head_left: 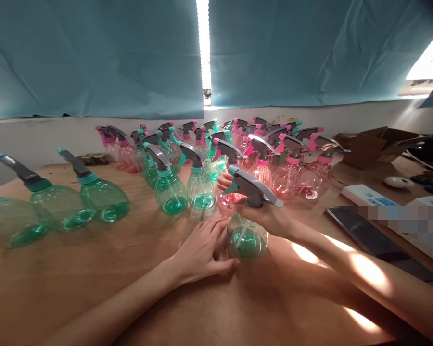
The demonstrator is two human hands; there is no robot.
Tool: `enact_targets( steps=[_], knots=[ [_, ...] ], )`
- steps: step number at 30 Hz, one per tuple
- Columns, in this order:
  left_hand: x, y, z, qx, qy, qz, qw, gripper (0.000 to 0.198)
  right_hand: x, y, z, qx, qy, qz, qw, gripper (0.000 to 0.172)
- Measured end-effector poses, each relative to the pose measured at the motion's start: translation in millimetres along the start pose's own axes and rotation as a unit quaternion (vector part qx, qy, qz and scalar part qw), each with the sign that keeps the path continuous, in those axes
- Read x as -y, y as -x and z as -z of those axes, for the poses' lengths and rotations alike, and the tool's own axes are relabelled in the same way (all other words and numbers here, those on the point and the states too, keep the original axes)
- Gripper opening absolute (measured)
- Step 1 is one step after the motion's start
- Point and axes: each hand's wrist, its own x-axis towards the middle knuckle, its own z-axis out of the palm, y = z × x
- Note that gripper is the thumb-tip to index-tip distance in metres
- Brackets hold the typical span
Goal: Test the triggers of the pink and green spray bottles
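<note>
A clear green spray bottle [248,240] with a grey trigger head and teal nozzle stands upright on the table in front of me. Around its neck, just under the head, my right hand [265,217] is closed, and its fingertips show on the far left side. My left hand [202,250] cups the lower left side of the same bottle, thumb in front and fingers reaching behind. The far fingertips of that hand are partly hidden. Just behind stand two more green spray bottles [171,192] and a pink spray bottle [231,198] partly covered by my right fingers.
Several pink and green spray bottles [286,180] crowd the back of the wooden table [137,293]. More green ones [104,199] stand at the left. On the right lie a dark phone [368,238], a white power strip [364,198], a white mouse [399,182] and an open cardboard box [368,149].
</note>
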Motion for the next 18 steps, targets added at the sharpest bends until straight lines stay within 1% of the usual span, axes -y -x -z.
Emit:
enact_targets(
  steps=[4,7,9,12,15,18],
  knots=[
    [-2.2,0.0,0.0,-0.029,0.054,0.011,0.998,0.078,-1.8,-0.7,-6.4,-0.034,-0.04,0.004,0.999,0.045],
    [-7.0,-0.9,0.5,-0.057,0.088,0.015,0.994,0.076,-1.2,-0.8,-10.7,-0.064,-0.036,0.014,0.997,0.037],
    [-12.6,-2.0,2.3,-0.084,0.09,0.013,0.992,0.076,-1.6,-0.2,-14.5,-0.075,-0.022,0.016,0.997,0.033],
    [-22.5,-3.6,7.1,-0.134,0.068,0.01,0.989,0.075,-3.1,1.0,-23.8,-0.088,-0.02,0.015,0.996,0.031],
    [-28.7,-2.4,12.6,-0.174,0.065,0.022,0.982,0.07,3.7,0.8,-35.3,-0.085,-0.021,0.012,0.996,0.026],
    [-28.3,5.4,18.0,-0.205,0.072,0.04,0.975,0.061,25.2,-3.1,-45.0,-0.055,0.016,0.001,0.998,0.025]
  ],
)
